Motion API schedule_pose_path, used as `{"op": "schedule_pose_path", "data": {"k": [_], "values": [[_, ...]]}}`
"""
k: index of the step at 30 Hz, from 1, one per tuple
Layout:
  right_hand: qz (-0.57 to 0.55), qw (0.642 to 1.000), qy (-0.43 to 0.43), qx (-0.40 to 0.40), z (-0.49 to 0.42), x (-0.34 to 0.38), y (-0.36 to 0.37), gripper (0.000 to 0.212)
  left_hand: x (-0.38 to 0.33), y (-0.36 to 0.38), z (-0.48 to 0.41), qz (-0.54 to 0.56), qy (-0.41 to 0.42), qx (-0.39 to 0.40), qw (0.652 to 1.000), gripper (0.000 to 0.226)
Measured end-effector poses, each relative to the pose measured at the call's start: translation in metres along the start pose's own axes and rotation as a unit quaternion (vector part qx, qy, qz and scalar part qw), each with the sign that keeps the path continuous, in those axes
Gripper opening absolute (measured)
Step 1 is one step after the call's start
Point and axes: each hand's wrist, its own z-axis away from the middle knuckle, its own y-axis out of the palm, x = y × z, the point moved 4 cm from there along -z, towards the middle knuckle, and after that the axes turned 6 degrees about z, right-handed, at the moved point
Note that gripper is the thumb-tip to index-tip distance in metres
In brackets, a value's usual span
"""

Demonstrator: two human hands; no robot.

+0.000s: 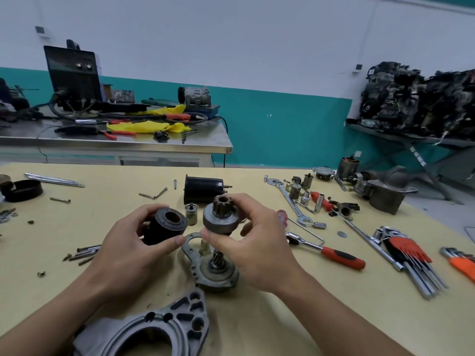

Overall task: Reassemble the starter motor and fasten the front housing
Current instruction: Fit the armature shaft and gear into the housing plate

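While left fingers (177, 242) grip the sleeve (164, 228) and right fingers (214, 238) pinch the clutch (218, 220), tilt could jam the six-o'clock shaft (217, 260).

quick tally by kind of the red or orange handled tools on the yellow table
ratchet: 1
driver: 1
hex key sets: 2
total: 4
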Motion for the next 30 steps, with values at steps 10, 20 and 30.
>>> {"op": "schedule_pose_path", "data": {"k": [10,20,30], "values": [[0.107,0.993,0.042,0.021,0.012,-0.006,0.009,0.037,-0.009,0.003,0.006,-0.074,0.034,-0.014,0.997,0.061],[0.029,0.995,0.076,0.052,0.015,-0.007,0.012,0.033,-0.006,0.004,0.006,-0.132,0.068,0.027,0.989,0.062],[-0.052,0.989,0.087,0.11,0.011,-0.01,0.012,0.003,0.01,-0.003,0.003,-0.218,0.007,-0.004,0.976,0.066]]}}
